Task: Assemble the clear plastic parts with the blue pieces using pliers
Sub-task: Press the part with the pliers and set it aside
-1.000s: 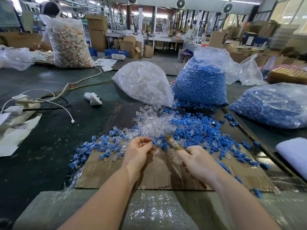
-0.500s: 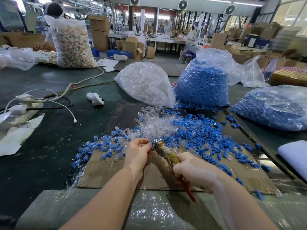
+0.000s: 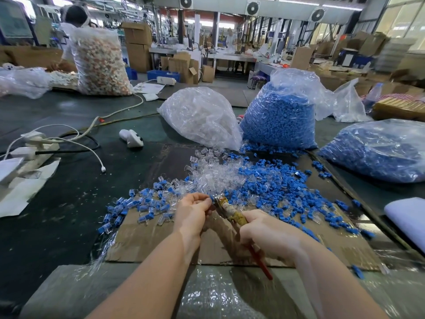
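1. Head view, the hands: the left hand has its fingers curled in, pinching a small part with a bit of blue showing at the fingertips. The right hand is wrapped round the handles of the pliers, whose nose meets that part right at the left fingertips. Whether the nose has fully closed on it is too small to tell.

2. Same view, the stock: loose clear plastic parts and blue pieces lie heaped together on a sheet of cardboard just beyond the hands. To the left of the hands a scatter of joined pieces, clear with blue ends, looks like finished work. Behind stand a bag of clear parts and two bags of blue ones and.

3. The step in hand, as I read it: one clear part and one blue piece are being pressed together with the pliers.

4. What comes next, I'd judge: a firm squeeze with the part held straight, so the blue piece seats squarely. Then the joined piece goes to the left scatter and a fresh pair is picked up.
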A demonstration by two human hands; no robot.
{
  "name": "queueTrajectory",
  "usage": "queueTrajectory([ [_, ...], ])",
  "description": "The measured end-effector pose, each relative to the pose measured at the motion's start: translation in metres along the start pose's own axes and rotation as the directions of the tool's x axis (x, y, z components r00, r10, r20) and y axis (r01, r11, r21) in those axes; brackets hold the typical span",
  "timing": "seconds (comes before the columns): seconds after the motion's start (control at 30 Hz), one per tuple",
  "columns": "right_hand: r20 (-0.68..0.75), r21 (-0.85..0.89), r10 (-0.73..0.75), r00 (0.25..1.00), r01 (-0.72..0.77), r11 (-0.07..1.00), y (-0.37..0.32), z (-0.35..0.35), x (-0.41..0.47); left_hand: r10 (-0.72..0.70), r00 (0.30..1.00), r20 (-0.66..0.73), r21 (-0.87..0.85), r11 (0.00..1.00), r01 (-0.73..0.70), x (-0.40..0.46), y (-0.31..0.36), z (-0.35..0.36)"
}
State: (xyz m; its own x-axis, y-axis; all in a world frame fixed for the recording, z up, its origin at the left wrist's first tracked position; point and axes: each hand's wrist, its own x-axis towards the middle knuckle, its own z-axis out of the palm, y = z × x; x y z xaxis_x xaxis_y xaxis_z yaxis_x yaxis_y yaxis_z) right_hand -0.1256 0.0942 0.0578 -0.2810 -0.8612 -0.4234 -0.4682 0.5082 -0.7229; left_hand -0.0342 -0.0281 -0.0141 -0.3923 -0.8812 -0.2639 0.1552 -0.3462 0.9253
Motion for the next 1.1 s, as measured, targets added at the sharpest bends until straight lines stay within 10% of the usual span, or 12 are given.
queueTrajectory([
  [0.83,-0.161,0.046,-0.034,0.986,0.042,0.998,0.010,0.014,0.006,-0.014,1.000,-0.009,-0.041,0.999,0.014,-0.012,0.006,0.003],
  [0.93,-0.279,0.103,-0.027,0.960,0.058,0.993,0.017,0.013,0.011,0.198,0.975,-0.096,0.300,0.940,-0.162,-0.011,0.009,-0.008],
  [1.1,-0.499,-0.069,0.015,0.867,-0.056,0.996,0.037,-0.008,0.020,0.581,0.808,-0.098,0.780,0.549,-0.300,-0.005,0.026,-0.045],
])
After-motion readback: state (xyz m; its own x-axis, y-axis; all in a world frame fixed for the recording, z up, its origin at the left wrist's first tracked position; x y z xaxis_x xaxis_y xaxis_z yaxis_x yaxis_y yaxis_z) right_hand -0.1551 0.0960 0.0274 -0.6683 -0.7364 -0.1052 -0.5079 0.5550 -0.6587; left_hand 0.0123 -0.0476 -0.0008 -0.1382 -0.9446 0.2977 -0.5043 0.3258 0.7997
